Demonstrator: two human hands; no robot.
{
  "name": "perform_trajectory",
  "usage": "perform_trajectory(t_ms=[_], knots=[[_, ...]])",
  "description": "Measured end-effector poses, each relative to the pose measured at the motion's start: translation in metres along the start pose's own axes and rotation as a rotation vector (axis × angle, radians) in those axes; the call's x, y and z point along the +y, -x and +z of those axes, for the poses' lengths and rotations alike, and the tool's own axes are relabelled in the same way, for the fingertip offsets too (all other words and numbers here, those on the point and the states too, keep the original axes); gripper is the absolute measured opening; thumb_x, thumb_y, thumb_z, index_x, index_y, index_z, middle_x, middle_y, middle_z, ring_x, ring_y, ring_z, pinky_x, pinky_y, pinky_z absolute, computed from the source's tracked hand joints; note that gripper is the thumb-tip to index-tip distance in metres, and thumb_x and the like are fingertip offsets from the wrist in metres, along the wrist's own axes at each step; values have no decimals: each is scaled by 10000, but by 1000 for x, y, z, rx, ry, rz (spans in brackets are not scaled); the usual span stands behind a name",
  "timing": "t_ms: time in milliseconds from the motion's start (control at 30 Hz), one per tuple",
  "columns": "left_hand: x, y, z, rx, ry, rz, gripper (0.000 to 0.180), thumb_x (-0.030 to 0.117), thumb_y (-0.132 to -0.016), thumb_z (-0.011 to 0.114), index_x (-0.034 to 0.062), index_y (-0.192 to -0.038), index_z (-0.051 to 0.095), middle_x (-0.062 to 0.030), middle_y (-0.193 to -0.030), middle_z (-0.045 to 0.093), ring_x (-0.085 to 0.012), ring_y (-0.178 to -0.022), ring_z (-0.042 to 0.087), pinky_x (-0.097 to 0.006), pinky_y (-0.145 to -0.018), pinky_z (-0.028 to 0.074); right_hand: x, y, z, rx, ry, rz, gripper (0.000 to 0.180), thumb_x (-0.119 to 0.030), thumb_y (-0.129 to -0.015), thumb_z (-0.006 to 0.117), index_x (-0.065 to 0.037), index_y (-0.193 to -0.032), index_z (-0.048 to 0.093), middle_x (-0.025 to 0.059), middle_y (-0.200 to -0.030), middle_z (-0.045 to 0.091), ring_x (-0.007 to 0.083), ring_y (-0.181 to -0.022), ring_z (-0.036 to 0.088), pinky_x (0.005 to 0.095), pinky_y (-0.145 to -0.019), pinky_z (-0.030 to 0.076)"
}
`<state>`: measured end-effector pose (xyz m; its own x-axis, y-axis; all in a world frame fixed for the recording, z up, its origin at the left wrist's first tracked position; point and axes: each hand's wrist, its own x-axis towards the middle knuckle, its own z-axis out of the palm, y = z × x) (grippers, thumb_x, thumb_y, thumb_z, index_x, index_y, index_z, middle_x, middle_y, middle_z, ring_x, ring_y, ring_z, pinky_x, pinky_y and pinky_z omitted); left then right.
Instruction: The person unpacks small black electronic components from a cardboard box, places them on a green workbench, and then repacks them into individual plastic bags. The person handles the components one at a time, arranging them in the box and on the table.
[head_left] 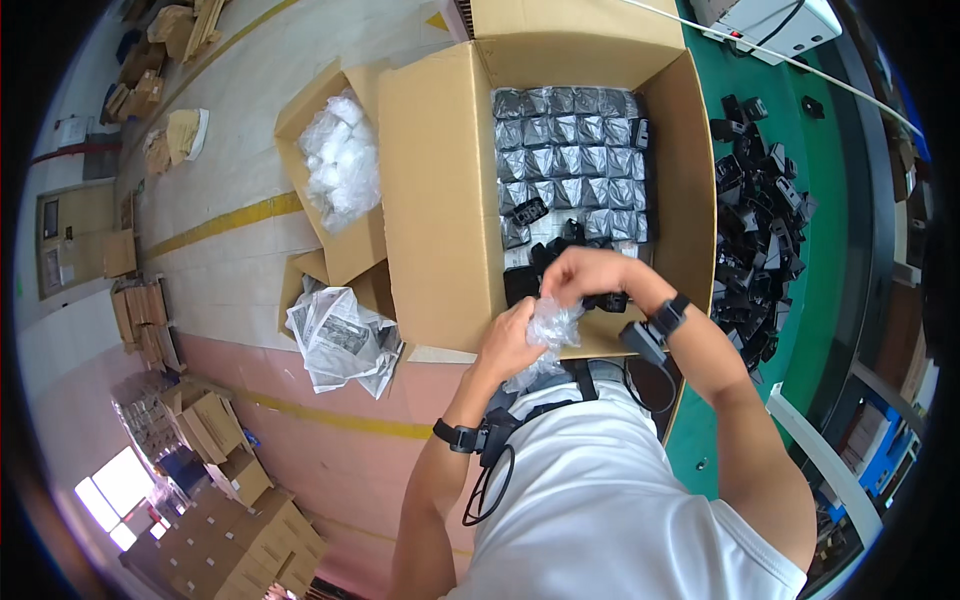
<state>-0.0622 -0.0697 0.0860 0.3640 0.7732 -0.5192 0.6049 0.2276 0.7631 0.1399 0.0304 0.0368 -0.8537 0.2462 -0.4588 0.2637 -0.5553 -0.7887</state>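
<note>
My left hand (510, 343) is closed round a bunch of crumpled clear plastic bags (553, 325) at the near edge of a large open cardboard box (440, 200). The fingers of my right hand (590, 274) are bent together at the top of the same bunch, pinching the plastic. Inside the box, rows of bagged dark parts (567, 162) stand packed side by side. A loose black part (530, 210) lies on top of them at the left. More black parts (522, 284) lie near my hands, partly hidden by them.
To the right, a heap of black parts (765, 225) covers part of a green table (820, 180). A smaller carton (358, 240) with white wrapped pieces (342, 160) stands left of the box, and another holds a printed plastic sack (345, 338). A white machine (780, 25) sits at the far right.
</note>
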Motion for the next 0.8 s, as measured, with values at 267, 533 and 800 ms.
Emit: perform_trajectory(t_ms=[267, 533, 800], knots=[[3, 13, 3, 145, 412, 79, 356, 45, -682, 691, 6, -1010, 557, -194, -887, 610, -414, -861, 600, -419, -747, 486, 106, -141, -53, 1095, 599, 459, 459, -383, -728, 726, 29, -926, 683, 219, -986, 682, 349, -892, 672, 383, -793, 542], [5, 25, -8, 299, -105, 327, 299, 31, -633, 725, -11, -904, 607, -121, -874, 608, -352, -867, 612, -385, -800, 493, 89, -153, -52, 1224, 200, 367, 379, -337, -700, 766, -33, -921, 721, 197, -921, 693, 317, -888, 675, 385, -813, 524], [7, 21, -18, 244, 101, 241, 296, 71, -641, 734, -6, -913, 645, -147, -1167, 574, -314, -1057, 563, -391, -906, 455, 69, -68, -22, 1018, 248, -115, 174, -206, -759, 699, -35, -782, 721, 104, -724, 699, 183, -665, 668, 323, -649, 516]])
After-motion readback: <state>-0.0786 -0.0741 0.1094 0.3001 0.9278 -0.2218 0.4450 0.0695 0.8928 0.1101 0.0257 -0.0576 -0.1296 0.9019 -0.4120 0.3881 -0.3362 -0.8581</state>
